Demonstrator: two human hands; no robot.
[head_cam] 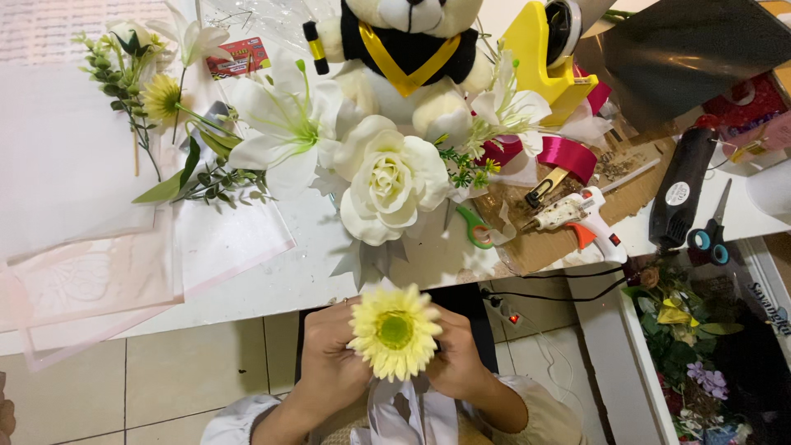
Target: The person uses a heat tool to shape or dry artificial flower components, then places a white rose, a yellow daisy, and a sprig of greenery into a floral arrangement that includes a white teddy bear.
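Both hands low below bench edge: left hand [329,358], right hand [456,358], fingers clasped around pale yellow artificial daisy [394,331]; stem, fingertips hidden behind bloom.

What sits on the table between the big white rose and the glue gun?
In the head view, green-handled scissors lie between the white rose and the glue gun, partly tucked under the rose's petals and a wrinkled clear wrap.

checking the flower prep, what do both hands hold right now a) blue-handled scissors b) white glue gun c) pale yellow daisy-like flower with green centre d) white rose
c: the left hand and right hand close around the pale yellow daisy-like flower with a green centre, while the white fabric rose and the white glue gun lie on the white table.
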